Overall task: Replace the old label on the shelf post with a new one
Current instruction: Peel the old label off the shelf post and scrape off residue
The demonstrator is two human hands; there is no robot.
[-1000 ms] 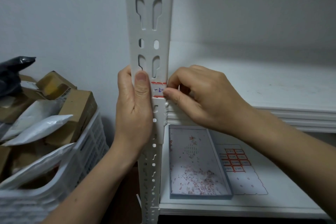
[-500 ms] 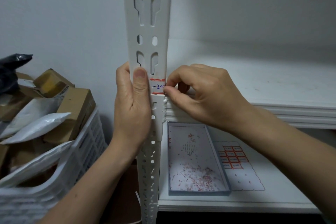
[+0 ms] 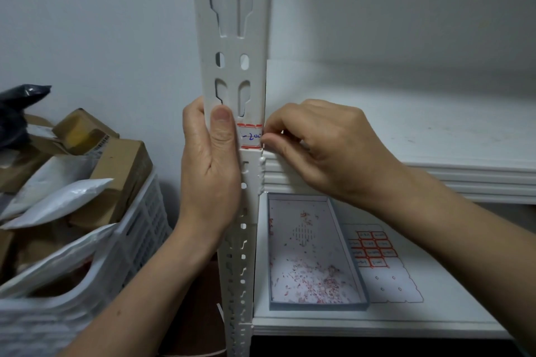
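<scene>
A white slotted shelf post (image 3: 232,46) rises through the middle of the view. A small red-bordered label (image 3: 250,136) with blue handwriting is stuck on its front face. My left hand (image 3: 208,165) grips the post from the left, thumb pressed on the front and covering the label's left part. My right hand (image 3: 316,148) reaches in from the right, its curled thumb and forefinger tips pinching at the label's right edge on the post's corner. On the lower shelf lies a sheet of red-bordered labels (image 3: 377,255).
A shallow grey-rimmed box lid (image 3: 359,278) holding several scraps of torn label lies on the lower shelf (image 3: 435,304) beside the sheet. The upper shelf board (image 3: 435,130) runs right. A white plastic crate (image 3: 139,240) with cardboard parcels and mailer bags stands left.
The view has shifted slightly; both hands stay at the label. My right fingertips keep working at its right edge, with no visible peel.
</scene>
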